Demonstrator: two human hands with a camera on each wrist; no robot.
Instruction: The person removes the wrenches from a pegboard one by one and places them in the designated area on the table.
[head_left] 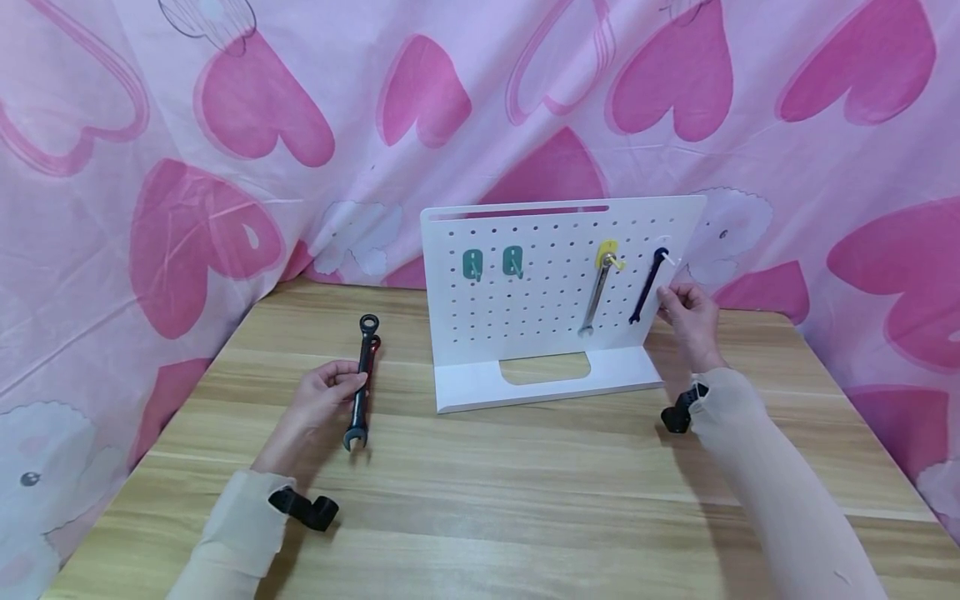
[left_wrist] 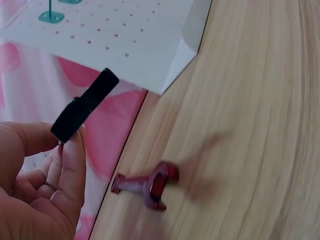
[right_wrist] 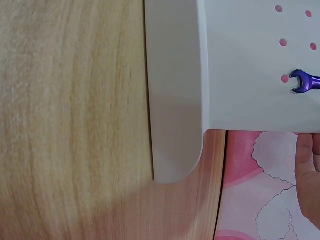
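My left hand (head_left: 318, 402) pinches a black combination wrench (head_left: 361, 410) by its middle, above the left of the table. Beyond it, a red wrench (left_wrist: 137, 184) lies on the wood, mostly covered by the black one in the head view. At the right edge of a white pegboard stand (head_left: 555, 292), my right hand (head_left: 692, 321) grips the board between thumb and fingers; in the right wrist view the fingers are partly cut off. A silver wrench (head_left: 596, 296) hangs from a yellow hook (head_left: 617, 262), and a dark blue-purple wrench (head_left: 648, 287) from a white hook (head_left: 667, 258).
Two green hooks (head_left: 472, 265) on the board's left half hold nothing. The stand's base (head_left: 468, 390) has a cut-out at its middle. Behind the wooden table (head_left: 525, 500) hangs a pink curtain (head_left: 360, 158) with hearts. Each wrist wears a black camera mount (head_left: 303, 507).
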